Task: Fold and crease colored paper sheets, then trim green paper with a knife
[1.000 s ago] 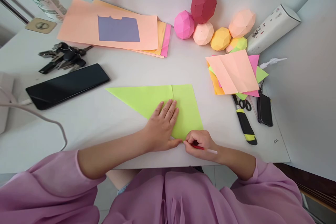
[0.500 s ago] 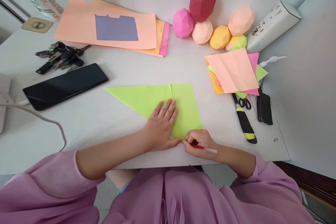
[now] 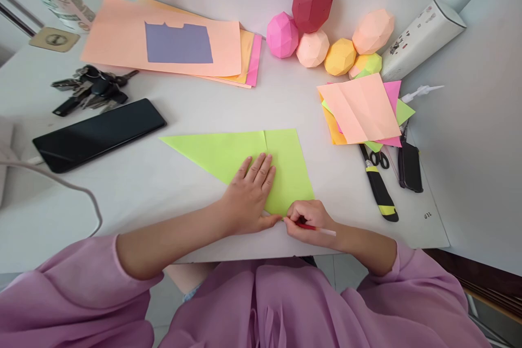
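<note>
A folded sheet of lime-green paper (image 3: 285, 168) lies on the white table, with a long point to the left and a fold line near its upper middle. My left hand (image 3: 248, 193) rests flat on it, fingers stretched out and thumb toward the lower corner. At that corner my right hand (image 3: 308, 220) is closed around a slim red pen (image 3: 312, 227) with a pale end. The pen's tip is hidden by my fingers, so I cannot tell whether it touches the paper.
Stacked coloured papers (image 3: 359, 109) partly cover scissors (image 3: 380, 160) and a yellow-black cutter (image 3: 381, 193) at right. Faceted paper balls (image 3: 313, 2) and a white box (image 3: 424, 38) stand behind. Leftward are a phone (image 3: 100, 135), keys (image 3: 95, 89) and large paper sheets (image 3: 118, 35).
The whole view has shifted very slightly. Both hands, the pen and the green paper keep the same places relative to each other.
</note>
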{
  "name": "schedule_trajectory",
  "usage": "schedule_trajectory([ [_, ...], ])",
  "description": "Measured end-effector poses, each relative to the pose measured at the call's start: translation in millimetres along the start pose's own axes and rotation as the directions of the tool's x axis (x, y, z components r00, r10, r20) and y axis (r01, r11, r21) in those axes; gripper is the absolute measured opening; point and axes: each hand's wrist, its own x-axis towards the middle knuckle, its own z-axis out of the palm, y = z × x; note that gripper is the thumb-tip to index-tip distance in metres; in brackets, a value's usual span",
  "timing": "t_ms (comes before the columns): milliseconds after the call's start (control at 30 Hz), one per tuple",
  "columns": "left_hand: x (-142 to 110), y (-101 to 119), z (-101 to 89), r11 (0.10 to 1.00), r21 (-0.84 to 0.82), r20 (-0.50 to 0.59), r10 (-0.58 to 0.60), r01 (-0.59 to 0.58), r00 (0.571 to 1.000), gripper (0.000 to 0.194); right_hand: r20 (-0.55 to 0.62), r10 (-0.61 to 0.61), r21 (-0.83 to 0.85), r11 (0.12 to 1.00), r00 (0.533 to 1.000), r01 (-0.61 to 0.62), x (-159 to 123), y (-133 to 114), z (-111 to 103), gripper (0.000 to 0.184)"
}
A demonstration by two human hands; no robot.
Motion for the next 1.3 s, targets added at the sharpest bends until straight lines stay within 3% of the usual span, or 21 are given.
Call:
schedule_trajectory([
  [633, 0.9, -0.3, -1.0, 1.000, -0.018, 0.032, 0.005, -0.005, 0.999, 0.102, 0.018, 0.030, 0.029, 0.999, 0.999, -0.031, 0.0, 0.0, -0.5, 0.023],
  [933, 0.2, -1.1, 3.5, 1.000, 0.006, -0.021, 0.007, -0.007, 1.000, 0.102, 0.058, 0.132, 0.094, 0.986, 0.990, -0.137, 2.2, -1.2, -3.4, 0.023],
  [1100, 0.3, -0.7, 3.3, 1.000, 0.009, -0.020, 0.008, -0.008, 1.000, 0.103, 0.052, 0.108, 0.078, 0.991, 0.993, -0.111, 1.3, -0.8, -2.3, 0.024],
  [1200, 0.5, -0.7, 3.0, 1.000, 0.012, -0.018, 0.005, -0.005, 1.000, 0.102, 0.075, 0.143, 0.138, 0.979, 0.987, -0.152, 0.6, 0.9, -2.9, 0.024],
  [1300, 0.9, -1.5, 2.9, 1.000, 0.011, -0.018, 0.007, -0.007, 1.000, 0.102, 0.067, 0.257, 0.332, 0.906, 0.964, -0.264, 2.9, 5.6, -5.2, 0.024],
])
